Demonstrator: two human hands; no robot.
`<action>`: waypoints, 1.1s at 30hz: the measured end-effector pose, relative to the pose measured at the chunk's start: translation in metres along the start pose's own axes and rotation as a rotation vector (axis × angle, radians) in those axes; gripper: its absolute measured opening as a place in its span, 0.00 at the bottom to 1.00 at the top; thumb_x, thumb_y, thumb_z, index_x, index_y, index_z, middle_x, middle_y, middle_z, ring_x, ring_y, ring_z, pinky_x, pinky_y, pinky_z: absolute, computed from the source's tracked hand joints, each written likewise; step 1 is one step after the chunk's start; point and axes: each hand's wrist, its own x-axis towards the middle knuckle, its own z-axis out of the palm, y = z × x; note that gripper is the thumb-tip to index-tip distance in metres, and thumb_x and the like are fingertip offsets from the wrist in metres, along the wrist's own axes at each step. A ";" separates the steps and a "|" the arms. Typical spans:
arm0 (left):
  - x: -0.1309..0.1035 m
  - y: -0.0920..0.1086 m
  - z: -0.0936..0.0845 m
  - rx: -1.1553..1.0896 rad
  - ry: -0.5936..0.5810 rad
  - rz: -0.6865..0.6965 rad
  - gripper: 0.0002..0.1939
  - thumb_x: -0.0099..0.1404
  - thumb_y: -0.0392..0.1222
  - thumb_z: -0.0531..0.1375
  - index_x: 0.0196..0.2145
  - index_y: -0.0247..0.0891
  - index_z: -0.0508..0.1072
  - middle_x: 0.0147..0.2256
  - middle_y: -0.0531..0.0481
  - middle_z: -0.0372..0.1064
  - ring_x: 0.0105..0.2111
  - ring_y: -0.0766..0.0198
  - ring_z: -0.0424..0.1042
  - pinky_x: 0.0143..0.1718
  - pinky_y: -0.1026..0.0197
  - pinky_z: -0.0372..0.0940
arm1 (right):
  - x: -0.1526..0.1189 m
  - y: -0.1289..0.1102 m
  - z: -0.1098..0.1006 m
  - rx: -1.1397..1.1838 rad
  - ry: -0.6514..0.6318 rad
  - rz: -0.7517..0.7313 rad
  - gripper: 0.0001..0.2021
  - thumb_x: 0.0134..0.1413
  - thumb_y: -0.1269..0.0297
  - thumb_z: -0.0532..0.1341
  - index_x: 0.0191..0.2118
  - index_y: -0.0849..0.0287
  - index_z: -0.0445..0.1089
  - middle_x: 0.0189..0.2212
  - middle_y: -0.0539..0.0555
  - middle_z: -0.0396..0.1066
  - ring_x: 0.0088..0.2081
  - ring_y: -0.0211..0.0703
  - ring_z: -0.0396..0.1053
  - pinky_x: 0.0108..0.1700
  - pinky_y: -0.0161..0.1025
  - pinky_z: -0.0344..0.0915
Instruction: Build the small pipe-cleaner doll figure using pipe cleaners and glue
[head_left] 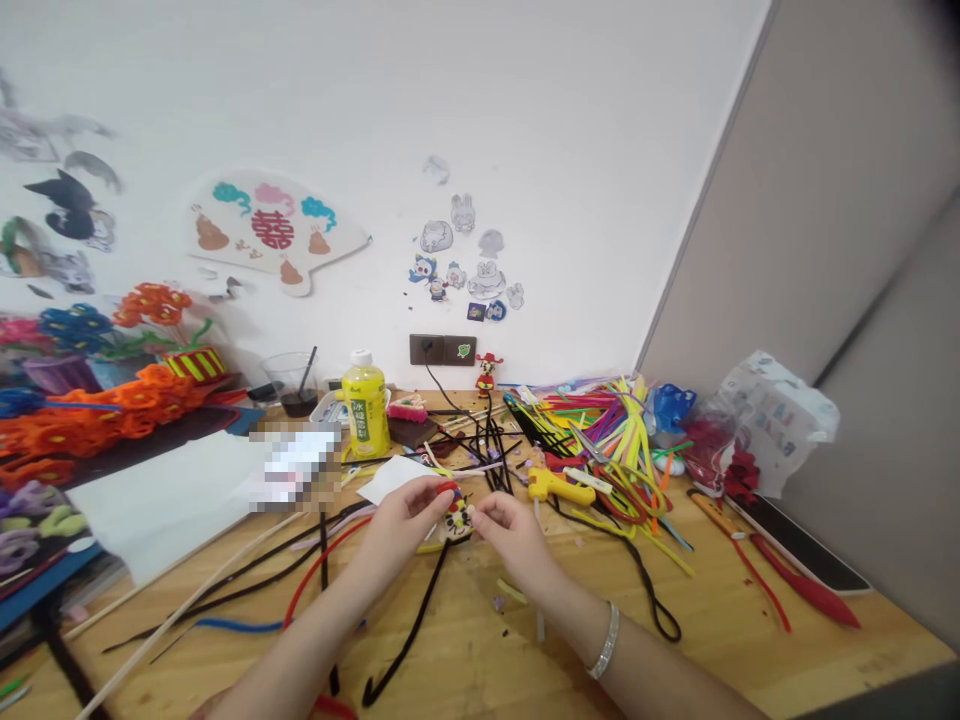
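A small pipe-cleaner figure (pixel 456 522), white with black, red and yellow parts, is between my two hands above the table. My left hand (pixel 409 512) pinches its upper left side, close to a red part. From the right, my right hand (pixel 514 540) has thumb and fingers pressed together at the figure's edge. A bent black pipe cleaner (pixel 420 610) runs from under the figure toward the table's front. White paper (pixel 394 478) lies just behind my left hand. Close to my right hand is a yellow glue gun (pixel 559 487).
A heap of coloured pipe cleaners (pixel 622 430) lies at right with scissors (pixel 589 443) on it. A yellow bottle (pixel 365 410) and a cup of dark liquid (pixel 296 390) stand at the back left. Red-handled pliers (pixel 802 580) lie far right. A finished-looking figure (pixel 487 375) stands against the wall.
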 end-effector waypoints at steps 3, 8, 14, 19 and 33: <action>0.001 -0.001 0.000 -0.043 0.021 -0.021 0.11 0.50 0.46 0.61 0.28 0.36 0.75 0.28 0.48 0.74 0.30 0.59 0.70 0.33 0.61 0.65 | 0.001 -0.001 0.000 0.014 0.001 0.018 0.17 0.40 0.50 0.62 0.25 0.60 0.63 0.20 0.47 0.65 0.24 0.36 0.63 0.29 0.34 0.59; 0.004 -0.006 -0.004 -0.375 0.086 -0.186 0.13 0.45 0.46 0.65 0.27 0.34 0.72 0.25 0.50 0.73 0.25 0.63 0.71 0.29 0.63 0.65 | 0.001 0.002 0.002 0.076 -0.084 0.069 0.18 0.42 0.49 0.61 0.32 0.61 0.64 0.26 0.54 0.72 0.30 0.44 0.69 0.31 0.37 0.62; 0.005 -0.014 -0.004 -0.548 0.048 -0.249 0.15 0.46 0.42 0.65 0.33 0.35 0.72 0.31 0.48 0.74 0.29 0.63 0.72 0.37 0.60 0.66 | 0.005 0.007 0.001 0.087 -0.067 0.052 0.17 0.42 0.52 0.62 0.32 0.61 0.64 0.27 0.55 0.73 0.31 0.45 0.70 0.33 0.39 0.63; 0.001 -0.012 0.001 -0.509 -0.072 -0.283 0.13 0.47 0.42 0.66 0.32 0.34 0.74 0.30 0.48 0.74 0.30 0.64 0.72 0.36 0.63 0.65 | 0.009 0.005 -0.004 0.037 0.005 -0.002 0.14 0.42 0.54 0.62 0.29 0.60 0.64 0.25 0.52 0.71 0.28 0.42 0.69 0.30 0.37 0.62; 0.003 -0.007 -0.002 -0.461 0.141 -0.245 0.17 0.45 0.46 0.67 0.31 0.34 0.71 0.24 0.53 0.71 0.24 0.67 0.70 0.29 0.65 0.66 | 0.024 -0.025 -0.060 -1.125 0.309 -0.221 0.08 0.50 0.68 0.54 0.36 0.60 0.69 0.34 0.55 0.71 0.39 0.45 0.65 0.41 0.38 0.58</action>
